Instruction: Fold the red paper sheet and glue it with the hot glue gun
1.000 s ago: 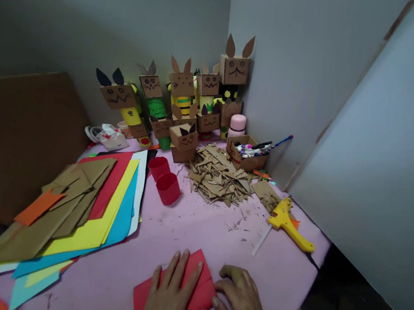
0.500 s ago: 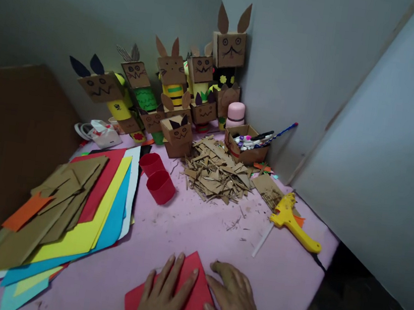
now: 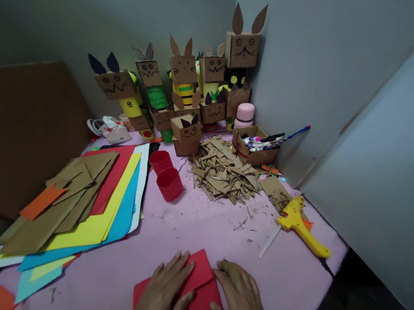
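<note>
A red sheet of craft paper (image 3: 199,304) lies at the front of the table, a flap of it folded over with its edge showing. My left hand (image 3: 164,291) rests palm down on the flap, fingers stretched out and the thumb apart. At the sheet's right edge is my right hand (image 3: 243,302), thumb and fingers apart, fingertips touching the paper. Beyond the hands stand two red paper rings (image 3: 170,185), touching each other.
Coloured sheets (image 3: 120,214) and cardboard pieces (image 3: 71,198) are stacked at left. A yellow glue gun (image 3: 302,226) lies at right. Cardboard scraps (image 3: 223,172) are heaped mid-table, near a box of pens (image 3: 255,153). Cardboard animal figures (image 3: 185,134) stand along the wall.
The camera view has turned slightly left. My left hand's fingers have drawn closer together, and the flap's edge now shows across the red paper. My right hand stays at the right edge.
</note>
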`<action>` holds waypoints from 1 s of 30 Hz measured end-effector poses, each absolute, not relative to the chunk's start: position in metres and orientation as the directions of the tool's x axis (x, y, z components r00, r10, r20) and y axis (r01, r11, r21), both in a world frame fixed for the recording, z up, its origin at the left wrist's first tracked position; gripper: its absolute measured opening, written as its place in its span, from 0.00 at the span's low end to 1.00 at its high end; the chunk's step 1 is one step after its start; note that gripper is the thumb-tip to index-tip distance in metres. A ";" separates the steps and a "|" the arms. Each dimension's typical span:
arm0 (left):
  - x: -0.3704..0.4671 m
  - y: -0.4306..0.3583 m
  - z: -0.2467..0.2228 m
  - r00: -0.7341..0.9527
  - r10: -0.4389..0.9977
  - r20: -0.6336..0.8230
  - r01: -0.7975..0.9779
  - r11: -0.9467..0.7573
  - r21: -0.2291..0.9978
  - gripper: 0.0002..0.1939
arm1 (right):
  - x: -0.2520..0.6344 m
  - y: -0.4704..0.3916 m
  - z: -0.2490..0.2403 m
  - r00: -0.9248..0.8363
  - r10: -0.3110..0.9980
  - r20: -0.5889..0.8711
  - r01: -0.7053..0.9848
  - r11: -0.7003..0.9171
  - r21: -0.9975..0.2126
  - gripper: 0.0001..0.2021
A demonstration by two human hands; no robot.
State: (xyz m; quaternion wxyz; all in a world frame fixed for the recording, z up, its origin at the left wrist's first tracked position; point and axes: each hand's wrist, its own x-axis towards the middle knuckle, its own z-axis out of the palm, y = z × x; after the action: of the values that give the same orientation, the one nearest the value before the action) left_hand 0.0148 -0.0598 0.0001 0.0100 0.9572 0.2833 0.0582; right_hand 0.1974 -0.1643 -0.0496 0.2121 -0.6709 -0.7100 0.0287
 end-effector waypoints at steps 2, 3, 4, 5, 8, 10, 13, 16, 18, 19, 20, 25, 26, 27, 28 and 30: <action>0.016 -0.058 0.003 0.817 0.572 0.081 0.562 -0.819 0.112 0.20 | 0.197 -0.164 -0.047 -0.010 0.964 0.267 0.933 0.105 -0.345 0.21; 0.017 -0.057 0.005 0.808 0.584 0.079 0.571 -0.809 0.137 0.19 | 0.197 -0.164 -0.046 0.005 0.964 0.265 0.928 0.095 -0.361 0.20; 0.018 -0.056 0.007 0.799 0.596 0.081 0.580 -0.799 0.158 0.19 | 0.196 -0.164 -0.045 0.011 0.965 0.260 0.921 0.091 -0.378 0.20; 0.019 -0.055 0.008 0.790 0.606 0.093 0.586 -0.791 0.176 0.18 | 0.195 -0.164 -0.043 0.024 0.967 0.254 0.914 0.082 -0.397 0.19; 0.021 -0.052 0.012 0.756 0.633 0.169 0.604 -0.773 0.192 0.17 | 0.191 -0.165 -0.040 0.104 0.967 0.232 0.883 0.017 -0.469 0.19; 0.020 -0.049 0.013 0.743 0.625 0.239 0.604 -0.781 0.162 0.17 | 0.188 -0.164 -0.038 0.162 0.964 0.212 0.860 -0.033 -0.509 0.19; 0.018 -0.040 0.016 0.743 0.604 0.287 0.612 -0.787 0.072 0.18 | 0.186 -0.163 -0.036 0.194 0.962 0.190 0.847 -0.067 -0.528 0.20; 0.018 -0.027 0.024 0.731 0.615 0.297 0.652 -0.758 -0.036 0.20 | 0.187 -0.163 -0.037 0.153 0.971 0.186 0.854 -0.035 -0.519 0.23; 0.020 -0.021 0.032 0.731 0.594 0.335 0.654 -0.750 -0.100 0.21 | 0.189 -0.163 -0.038 0.133 0.974 0.183 0.859 -0.021 -0.512 0.23; 0.020 -0.021 0.037 0.737 0.573 0.358 0.643 -0.757 -0.113 0.21 | 0.191 -0.163 -0.038 0.136 0.974 0.182 0.861 -0.025 -0.508 0.23; 0.020 -0.022 0.041 0.742 0.548 0.386 0.627 -0.771 -0.112 0.21 | 0.192 -0.163 -0.039 0.131 0.975 0.179 0.865 -0.024 -0.502 0.22; 0.013 -0.052 0.038 0.815 0.399 0.419 0.456 -0.889 -0.039 0.16 | 0.198 -0.162 -0.037 0.019 0.986 0.165 0.891 0.058 -0.450 0.21; 0.011 -0.059 0.031 0.842 0.370 0.393 0.418 -0.908 -0.041 0.16 | 0.198 -0.161 -0.036 0.022 0.986 0.163 0.896 0.053 -0.441 0.21; 0.010 -0.065 0.024 0.856 0.374 0.355 0.412 -0.910 -0.035 0.16 | 0.199 -0.161 -0.035 0.030 0.986 0.164 0.900 0.044 -0.433 0.21; 0.009 -0.069 0.017 0.858 0.409 0.312 0.435 -0.900 -0.015 0.16 | 0.199 -0.161 -0.034 0.027 0.986 0.165 0.905 0.046 -0.423 0.20; 0.010 -0.075 0.005 0.803 0.550 0.229 0.550 -0.832 0.070 0.14 | 0.200 -0.161 -0.033 -0.008 0.984 0.175 0.916 0.077 -0.395 0.21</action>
State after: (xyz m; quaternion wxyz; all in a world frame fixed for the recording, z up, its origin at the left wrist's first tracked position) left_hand 0.0100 -0.0748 0.0051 0.0002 0.9495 0.2894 0.1209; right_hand 0.2002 -0.1612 -0.0326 0.2048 -0.6740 -0.7048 0.0841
